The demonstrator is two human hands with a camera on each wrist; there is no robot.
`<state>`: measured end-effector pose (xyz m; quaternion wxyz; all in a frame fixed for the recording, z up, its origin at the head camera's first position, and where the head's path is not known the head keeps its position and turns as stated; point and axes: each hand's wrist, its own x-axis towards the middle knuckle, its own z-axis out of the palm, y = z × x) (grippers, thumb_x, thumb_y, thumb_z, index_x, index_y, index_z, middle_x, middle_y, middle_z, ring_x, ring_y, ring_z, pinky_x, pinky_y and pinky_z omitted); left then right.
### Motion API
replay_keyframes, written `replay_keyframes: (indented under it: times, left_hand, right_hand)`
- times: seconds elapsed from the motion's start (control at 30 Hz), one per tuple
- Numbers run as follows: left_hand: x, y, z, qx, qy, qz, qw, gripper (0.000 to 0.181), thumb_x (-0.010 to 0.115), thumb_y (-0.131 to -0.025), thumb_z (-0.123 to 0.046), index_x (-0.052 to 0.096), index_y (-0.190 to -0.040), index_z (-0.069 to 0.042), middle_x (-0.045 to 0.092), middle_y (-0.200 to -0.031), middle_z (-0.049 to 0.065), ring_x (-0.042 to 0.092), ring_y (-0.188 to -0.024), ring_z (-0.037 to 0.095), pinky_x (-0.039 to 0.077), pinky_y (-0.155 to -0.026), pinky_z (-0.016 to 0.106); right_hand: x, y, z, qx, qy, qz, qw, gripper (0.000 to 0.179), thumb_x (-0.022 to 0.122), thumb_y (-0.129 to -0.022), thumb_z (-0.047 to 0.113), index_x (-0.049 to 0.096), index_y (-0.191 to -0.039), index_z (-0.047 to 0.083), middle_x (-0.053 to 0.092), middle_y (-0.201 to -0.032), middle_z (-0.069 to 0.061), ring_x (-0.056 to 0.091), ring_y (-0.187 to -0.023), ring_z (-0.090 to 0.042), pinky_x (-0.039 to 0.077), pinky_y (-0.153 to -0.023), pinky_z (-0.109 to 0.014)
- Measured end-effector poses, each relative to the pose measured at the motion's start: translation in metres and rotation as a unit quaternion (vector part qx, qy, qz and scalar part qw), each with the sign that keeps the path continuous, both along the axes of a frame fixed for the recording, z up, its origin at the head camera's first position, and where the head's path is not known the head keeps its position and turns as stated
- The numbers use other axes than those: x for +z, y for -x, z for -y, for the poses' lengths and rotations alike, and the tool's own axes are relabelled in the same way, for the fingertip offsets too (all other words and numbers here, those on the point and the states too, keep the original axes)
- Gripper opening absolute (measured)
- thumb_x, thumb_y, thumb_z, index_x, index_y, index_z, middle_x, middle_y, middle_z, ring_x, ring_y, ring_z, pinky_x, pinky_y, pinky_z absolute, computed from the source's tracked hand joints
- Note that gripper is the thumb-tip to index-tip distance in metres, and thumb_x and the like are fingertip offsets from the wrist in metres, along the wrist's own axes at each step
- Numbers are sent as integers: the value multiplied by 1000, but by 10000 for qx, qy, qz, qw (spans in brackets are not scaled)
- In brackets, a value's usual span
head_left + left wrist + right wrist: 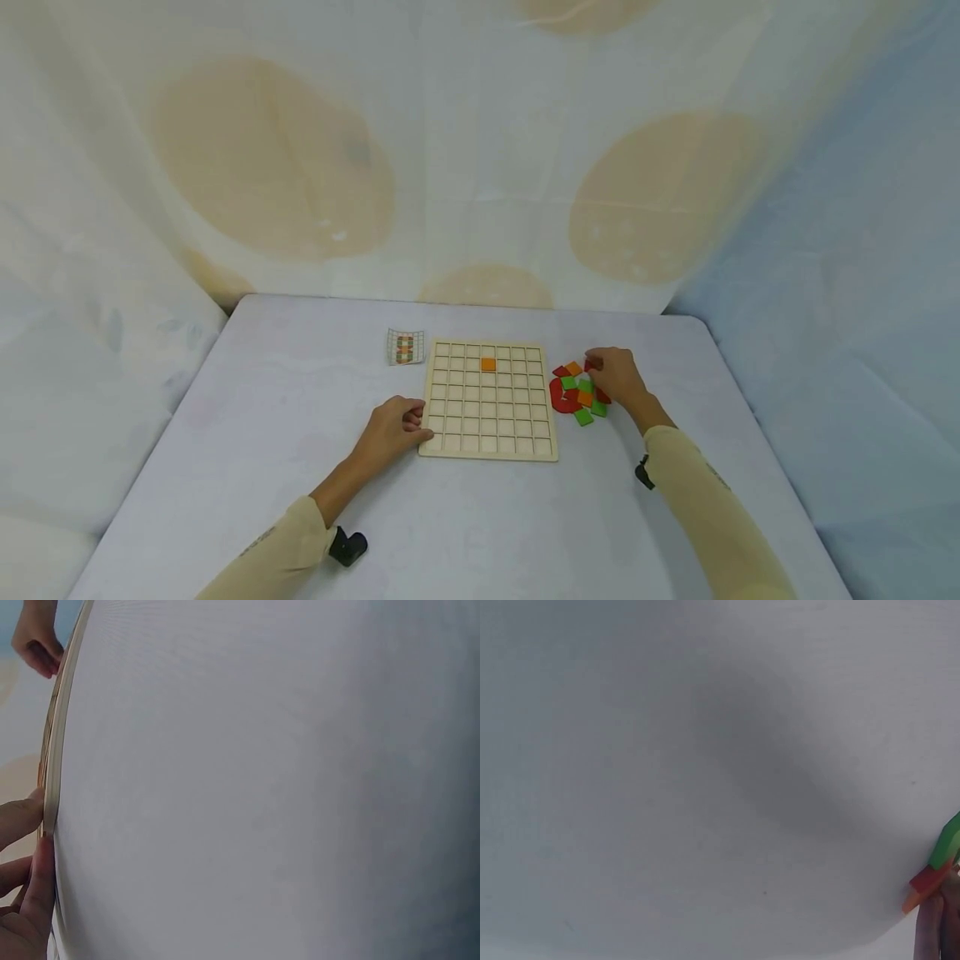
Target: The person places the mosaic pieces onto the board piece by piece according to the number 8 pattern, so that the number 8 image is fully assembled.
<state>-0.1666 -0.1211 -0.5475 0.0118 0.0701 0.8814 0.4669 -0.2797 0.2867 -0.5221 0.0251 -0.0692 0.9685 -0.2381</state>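
Note:
A wooden grid board lies flat on the table, with one orange tile in a cell of its upper part. My left hand grips the board's left edge near the front corner; the left wrist view shows its thumb against the edge. To the board's right, my right hand is at a pile of red, green and orange tiles. Its fingertips pinch a red tile at the pile's far side. In the right wrist view only the fingers and a few tiles show, at the lower right corner.
A small pattern card with a printed grid lies beyond the board's upper left. Loose green tiles and a larger red piece lie between board and right hand. Patterned cloth hangs behind the white table.

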Motion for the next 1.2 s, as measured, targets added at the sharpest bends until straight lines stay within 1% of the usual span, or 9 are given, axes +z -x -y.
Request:
replay_keyframes:
  times: [0.1,0.2,0.37,0.47,0.63,0.73,0.87,1.0,1.2]
  left_hand:
    - [-1,1,0,-21,-1,43,10000,49,85,-74,-6,64,-116,6,59,-94,4,58,-81,12,53,-68,21]
    - [-3,1,1,-33,31,23,10000,49,85,-74,-6,64,-116,7,59,-94,3,58,-80,11,53,-68,21]
    - [-3,2,1,7,62,-38,10000,48,85,-73,-6,65,-115,7,59,-94,4,59,-80,11,54,-68,21]
    - [-4,4,0,-20,58,-98,9999,49,85,-73,-6,65,-116,7,59,-94,4,59,-81,12,54,-68,21]
    - [-6,7,-2,-55,35,-90,9999,49,85,-74,-6,65,-116,7,59,-94,4,59,-81,12,54,-69,21]
    - [-6,8,-5,-78,-5,-49,10000,49,85,-74,-6,65,-116,7,59,-94,3,58,-81,11,54,-69,22]
    - [-6,7,-9,-112,16,13,9999,50,85,-75,-7,64,-118,7,59,-94,3,58,-80,11,53,-69,21]
    - [-5,5,-10,-98,72,-25,9999,49,84,-75,-7,64,-117,8,59,-93,3,58,-79,11,53,-67,21]
    - [-5,5,-10,-136,92,-63,9998,50,84,-75,-7,64,-118,7,59,-93,3,58,-79,11,53,-68,21]
  right_hand:
    - [2,1,5,-83,140,12,9999,39,67,-90,5,60,-127,-5,64,-120,-21,58,-110,-35,49,-95,-48]
    - [7,3,19,-9,442,36,9990,41,67,-91,6,59,-129,-5,63,-121,-20,59,-110,-35,49,-95,-47]
    - [15,6,55,549,1060,6,9928,39,66,-90,4,60,-127,-6,65,-118,-20,62,-105,-32,53,-89,-44]
    - [18,8,78,899,1173,-60,9890,37,67,-88,1,62,-125,-6,65,-118,-19,64,-103,-29,54,-86,-41]
    - [16,10,109,1347,885,-108,9869,36,68,-88,0,64,-123,-6,66,-117,-19,64,-102,-27,55,-85,-36]
    - [12,11,119,1442,674,-96,9872,35,67,-88,-1,64,-123,-5,66,-115,-19,64,-102,-28,55,-83,-36]
    - [8,12,124,1380,457,-23,9894,36,67,-88,-2,64,-124,-3,66,-117,-17,64,-106,-28,55,-85,-35]
    - [7,11,126,1406,464,-41,9890,33,68,-88,-2,67,-121,-1,68,-114,-16,64,-104,-28,55,-84,-36]
    - [8,8,128,1650,27,-326,9858,30,67,-86,-4,70,-115,-1,69,-112,-16,64,-104,-27,54,-85,-38]
